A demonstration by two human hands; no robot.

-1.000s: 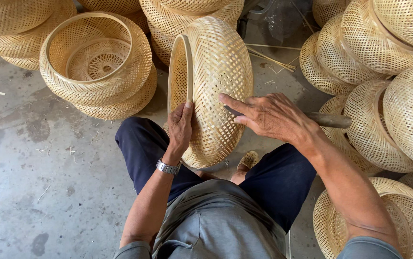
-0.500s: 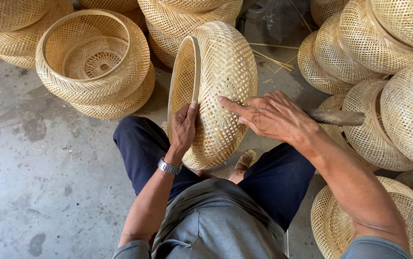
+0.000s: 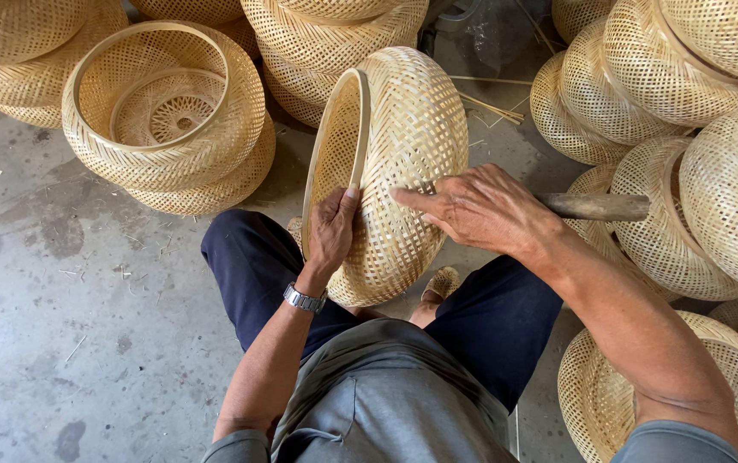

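We're looking down over a seated person's lap, and the woven basket (image 3: 403, 171) stands on its side between the knees, its open mouth turned to the left. The left hand (image 3: 332, 231) grips the wooden rim, thumb up along the edge, fingers curled inside. The right hand (image 3: 480, 206) is pressed against the basket's rounded wall, forefinger stretched out flat over the weave, the other fingers closed round a wooden handle (image 3: 596, 206) that sticks out to the right; the tool's working end is hidden behind the hand, so we can't tell what it is. A wristwatch (image 3: 304, 298) sits on the left wrist.

All around, we see more of the same: a stack of open baskets (image 3: 172, 120) to the upper left on the concrete floor (image 3: 60, 326), another pile (image 3: 335, 43) just behind the held one, and a crowd of domed ones (image 3: 686, 129) packed close on the right, near the handle. A few loose bamboo strips (image 3: 489, 103) lie on the floor beyond.
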